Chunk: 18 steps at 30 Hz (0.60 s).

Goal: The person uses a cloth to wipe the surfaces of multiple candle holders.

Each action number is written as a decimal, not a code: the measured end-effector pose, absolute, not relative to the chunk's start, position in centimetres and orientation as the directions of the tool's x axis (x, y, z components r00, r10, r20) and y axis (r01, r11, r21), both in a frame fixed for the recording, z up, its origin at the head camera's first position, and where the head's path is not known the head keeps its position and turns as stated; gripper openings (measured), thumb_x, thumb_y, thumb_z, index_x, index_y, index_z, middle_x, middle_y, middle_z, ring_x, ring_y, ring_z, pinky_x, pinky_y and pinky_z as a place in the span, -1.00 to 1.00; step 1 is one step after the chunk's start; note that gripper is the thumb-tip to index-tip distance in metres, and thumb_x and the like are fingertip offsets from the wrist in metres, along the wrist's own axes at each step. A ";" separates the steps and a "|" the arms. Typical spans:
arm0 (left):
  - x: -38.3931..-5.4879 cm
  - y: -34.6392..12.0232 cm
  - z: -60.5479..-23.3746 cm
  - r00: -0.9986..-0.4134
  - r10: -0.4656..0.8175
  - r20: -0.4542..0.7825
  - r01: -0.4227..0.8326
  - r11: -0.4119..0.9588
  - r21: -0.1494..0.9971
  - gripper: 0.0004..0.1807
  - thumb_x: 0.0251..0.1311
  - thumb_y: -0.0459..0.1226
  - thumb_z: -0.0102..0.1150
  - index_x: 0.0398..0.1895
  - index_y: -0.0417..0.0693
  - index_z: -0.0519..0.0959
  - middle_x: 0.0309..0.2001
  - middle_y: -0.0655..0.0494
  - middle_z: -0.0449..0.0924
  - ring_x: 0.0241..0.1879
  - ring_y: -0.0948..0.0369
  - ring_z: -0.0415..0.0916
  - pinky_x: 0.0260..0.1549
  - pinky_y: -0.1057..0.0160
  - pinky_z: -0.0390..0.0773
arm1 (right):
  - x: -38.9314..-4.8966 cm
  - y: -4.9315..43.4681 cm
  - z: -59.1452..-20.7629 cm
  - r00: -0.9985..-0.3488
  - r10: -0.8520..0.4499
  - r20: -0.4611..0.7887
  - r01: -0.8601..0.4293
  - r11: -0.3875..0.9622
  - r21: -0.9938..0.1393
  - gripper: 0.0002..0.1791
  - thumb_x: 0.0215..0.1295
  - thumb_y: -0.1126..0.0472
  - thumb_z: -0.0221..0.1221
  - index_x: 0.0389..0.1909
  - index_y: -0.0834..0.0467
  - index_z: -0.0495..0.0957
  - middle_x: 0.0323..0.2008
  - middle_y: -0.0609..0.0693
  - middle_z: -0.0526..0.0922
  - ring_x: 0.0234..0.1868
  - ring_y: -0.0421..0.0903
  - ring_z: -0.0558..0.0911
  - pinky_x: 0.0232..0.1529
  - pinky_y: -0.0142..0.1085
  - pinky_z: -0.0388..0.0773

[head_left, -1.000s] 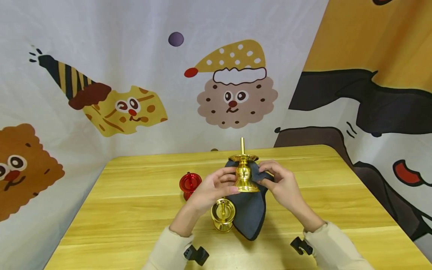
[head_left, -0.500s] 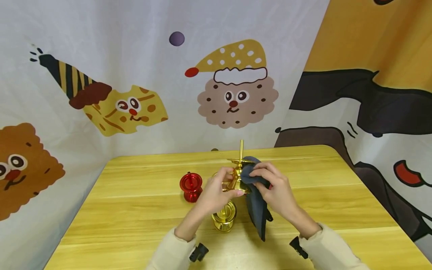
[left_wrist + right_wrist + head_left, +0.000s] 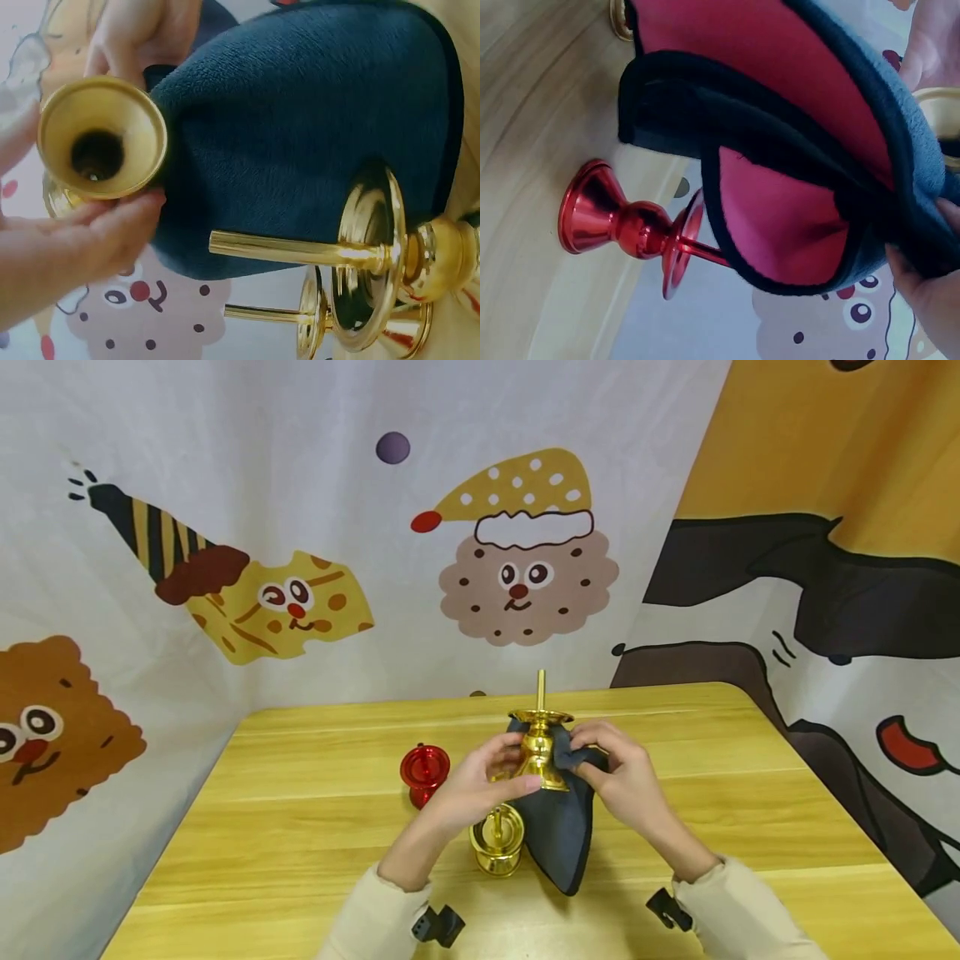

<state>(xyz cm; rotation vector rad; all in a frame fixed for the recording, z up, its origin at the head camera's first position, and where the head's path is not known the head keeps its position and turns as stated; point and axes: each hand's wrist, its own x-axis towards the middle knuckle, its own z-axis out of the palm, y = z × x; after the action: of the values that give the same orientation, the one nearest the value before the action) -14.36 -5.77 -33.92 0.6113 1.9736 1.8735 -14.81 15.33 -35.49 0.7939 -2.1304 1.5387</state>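
Note:
My left hand (image 3: pixel 483 781) holds a gold candlestick (image 3: pixel 537 752) by its base above the table, its spike pointing up. The candlestick's hollow underside faces the left wrist view. My right hand (image 3: pixel 622 772) pinches a dark grey-blue cloth (image 3: pixel 558 835) against the candlestick's right side; the rest hangs below and behind. Black edging and a pink reverse (image 3: pixel 780 217) show in the right wrist view. Another gold candlestick (image 3: pixel 497 839) stands on the table below my left hand, and a second standing gold one (image 3: pixel 322 319) appears behind it in the left wrist view.
A red candlestick (image 3: pixel 424 770) stands left of my left hand. The right wrist view shows a red candlestick (image 3: pixel 641 229) partly behind the cloth; I cannot tell whether it is the same one. The wooden table (image 3: pixel 300 827) ends at a cartoon-printed curtain (image 3: pixel 315 510).
Half a second ago the held candlestick leaned and the cloth wrapped farther round its front; now it is more upright, with the cloth back at its right side and behind.

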 end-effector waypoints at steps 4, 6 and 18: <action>-14.3 -5.4 -34.2 -0.889 0.457 0.032 0.127 0.179 0.976 -0.39 0.08 -0.20 0.27 0.18 -0.25 0.33 -0.02 -0.02 0.44 -0.01 0.08 0.38 -0.09 0.18 0.48 | -14.7 15.0 -35.6 -0.759 -0.195 0.621 -0.647 0.330 -0.687 -0.60 -0.18 0.77 0.16 -0.39 0.27 0.55 -0.21 0.15 0.56 -0.16 -0.17 0.53 -0.27 -0.56 0.50; -14.3 -5.3 -34.4 -0.890 0.454 0.042 0.140 0.186 0.972 -0.41 0.06 -0.23 0.28 0.15 -0.28 0.36 -0.06 -0.02 0.46 -0.05 0.08 0.40 -0.11 0.19 0.49 | -14.6 14.9 -35.5 -0.755 -0.188 0.628 -0.646 0.378 -0.663 -0.61 -0.19 0.75 0.18 -0.40 0.24 0.56 -0.22 0.12 0.57 -0.17 -0.09 0.55 -0.25 -0.59 0.48; -14.0 -4.5 -34.5 -0.921 0.385 0.053 0.139 0.200 0.970 -0.27 0.07 -0.17 0.28 0.26 -0.29 0.23 0.08 -0.10 0.41 0.07 0.01 0.36 0.00 0.07 0.44 | -14.2 14.9 -34.6 -0.693 -0.232 0.683 -0.688 0.495 -0.530 -0.61 -0.25 0.68 0.29 -0.40 0.21 0.58 -0.25 0.04 0.57 -0.23 -0.03 0.56 -0.25 -0.54 0.49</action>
<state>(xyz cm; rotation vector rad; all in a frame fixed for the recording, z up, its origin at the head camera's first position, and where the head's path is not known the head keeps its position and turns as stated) -14.03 -4.49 -34.55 0.5047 2.2692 1.7986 -14.20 14.86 -34.64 0.7545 -2.2061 1.1208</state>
